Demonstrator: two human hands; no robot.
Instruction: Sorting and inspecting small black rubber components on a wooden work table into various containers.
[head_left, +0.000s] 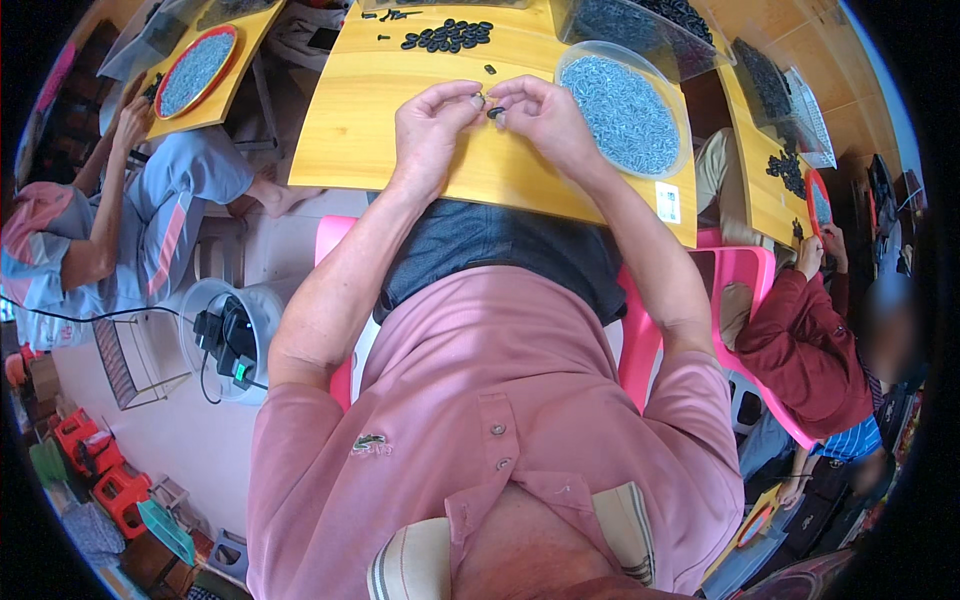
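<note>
Over the near half of a yellow table (pixel 355 110), my two hands are close together with fingertips bent inward. The fingers of my left hand (pixel 432 130) pinch something tiny that I cannot make out. My right hand (pixel 550 118) holds a small black oval part (pixel 496 113) between thumb and fingers. A lone small black piece (pixel 490 69) lies just beyond my fingertips. Farther back sits a cluster of similar black oval parts (pixel 450 37). Beside my right hand, a clear round tub (pixel 688 150) is filled with small silvery screw-like pieces (pixel 618 110).
A clear bin (pixel 610 40) holding dark parts stands behind the tub. Left, a person works beside a red-rimmed tray (pixel 235 50) of silvery pieces. Right, a person in maroon sleeves (pixel 800 350) works at another table. A white bucket (pixel 265 345) with black adapters is on the floor.
</note>
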